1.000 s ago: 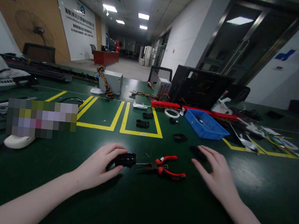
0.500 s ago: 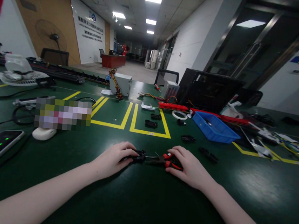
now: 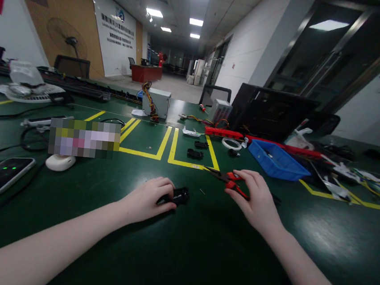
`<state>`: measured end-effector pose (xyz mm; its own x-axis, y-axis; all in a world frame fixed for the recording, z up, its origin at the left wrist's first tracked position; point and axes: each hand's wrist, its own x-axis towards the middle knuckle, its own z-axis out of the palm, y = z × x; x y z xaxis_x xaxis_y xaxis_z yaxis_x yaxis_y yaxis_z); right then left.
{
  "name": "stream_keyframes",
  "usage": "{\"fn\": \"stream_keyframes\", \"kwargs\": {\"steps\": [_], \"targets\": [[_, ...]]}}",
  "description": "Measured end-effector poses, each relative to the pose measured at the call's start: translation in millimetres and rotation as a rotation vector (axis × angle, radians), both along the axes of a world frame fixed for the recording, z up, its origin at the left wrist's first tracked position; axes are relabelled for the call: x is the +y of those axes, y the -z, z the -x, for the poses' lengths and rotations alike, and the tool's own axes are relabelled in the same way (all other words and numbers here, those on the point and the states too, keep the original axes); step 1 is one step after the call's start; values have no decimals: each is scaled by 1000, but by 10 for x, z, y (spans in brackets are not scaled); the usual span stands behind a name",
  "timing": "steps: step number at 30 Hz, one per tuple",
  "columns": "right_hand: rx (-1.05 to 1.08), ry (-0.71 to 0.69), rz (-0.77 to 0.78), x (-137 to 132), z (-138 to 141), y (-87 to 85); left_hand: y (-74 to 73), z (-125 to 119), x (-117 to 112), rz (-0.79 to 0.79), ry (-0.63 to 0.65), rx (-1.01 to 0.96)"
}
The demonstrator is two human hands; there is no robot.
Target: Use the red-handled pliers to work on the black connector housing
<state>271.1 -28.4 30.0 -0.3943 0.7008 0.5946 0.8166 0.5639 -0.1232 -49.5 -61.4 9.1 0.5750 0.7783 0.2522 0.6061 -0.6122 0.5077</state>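
My left hand (image 3: 154,196) is closed around a small black plastic part (image 3: 181,196) at the table's middle; the fingers hide its left end. In my right hand (image 3: 258,196) is a pair of pliers (image 3: 228,178) with red and black handles, raised a little to the right, jaws pointing left and away from me. The jaws are apart from the black part. A thin metal pin (image 3: 202,191) lies on the green table (image 3: 179,258) between the two hands. Farther off, two similar black parts (image 3: 195,153) rest inside a yellow taped outline.
A blue bin (image 3: 277,162) stands right of centre, before a red strip (image 3: 224,133) and a large black panel (image 3: 269,116). At the left are a device with green lights (image 3: 1,176), a white round object (image 3: 60,162) and cables. A power supply box (image 3: 158,102) stands farther back.
The pliers in my right hand have moved away from the black part, to the right and farther back. A thin pin now lies apart on the table. My left hand stays around the part.
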Motion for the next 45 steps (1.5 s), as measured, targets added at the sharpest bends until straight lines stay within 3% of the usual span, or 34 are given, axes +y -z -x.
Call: {"fn": "stream_keyframes", "kwargs": {"steps": [8,24,33,40,45], "targets": [[-158,-164,2,-89,123,215,41,16,24,-87,72,93],[-199,-250,-57,-163,61,186,-8,-14,-31,-115,51,191],[-183,-261,21,-155,61,215,34,7,13,-111,66,188],[-167,-255,116,-177,87,183,-17,-16,-35,-108,51,173],[-156,-279,92,-179,138,178,-2,-34,-20,-113,48,124]]}}
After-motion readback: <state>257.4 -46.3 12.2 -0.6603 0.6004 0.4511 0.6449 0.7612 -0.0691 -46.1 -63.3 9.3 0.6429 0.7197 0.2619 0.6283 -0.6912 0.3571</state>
